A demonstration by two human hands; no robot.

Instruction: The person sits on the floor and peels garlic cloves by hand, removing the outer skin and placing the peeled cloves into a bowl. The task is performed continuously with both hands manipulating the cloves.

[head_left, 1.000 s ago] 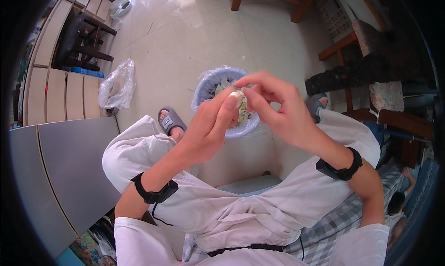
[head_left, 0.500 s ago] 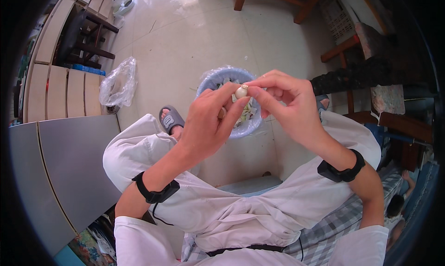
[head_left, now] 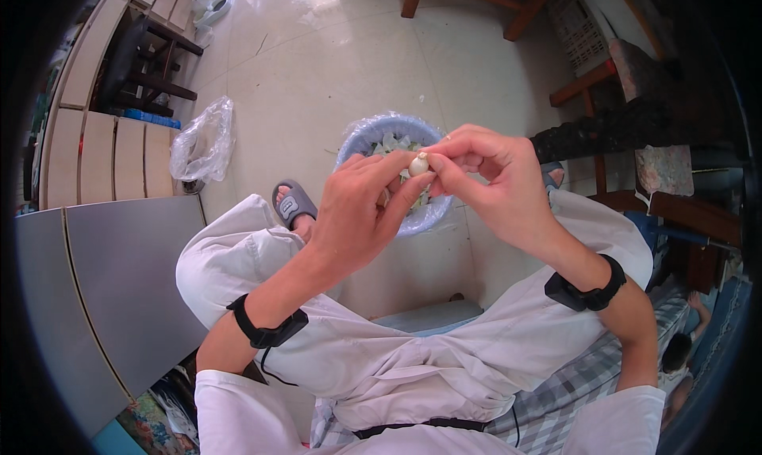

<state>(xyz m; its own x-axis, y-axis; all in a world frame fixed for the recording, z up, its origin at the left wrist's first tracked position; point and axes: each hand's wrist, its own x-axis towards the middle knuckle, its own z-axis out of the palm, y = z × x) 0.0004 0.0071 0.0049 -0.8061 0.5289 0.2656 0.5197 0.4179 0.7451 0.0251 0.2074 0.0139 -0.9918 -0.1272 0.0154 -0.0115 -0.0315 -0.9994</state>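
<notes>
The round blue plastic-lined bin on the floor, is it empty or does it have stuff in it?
Not empty: the round blue plastic-lined bin holds pale scraps, visible behind both hands.

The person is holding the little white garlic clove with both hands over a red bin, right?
Not quite: the bin is blue, lined with a clear bag, as the head view shows. Both the left hand and right hand do pinch the small white clove above it.

A clear plastic bag lies on the tiled floor beside a grey sandal.
</notes>
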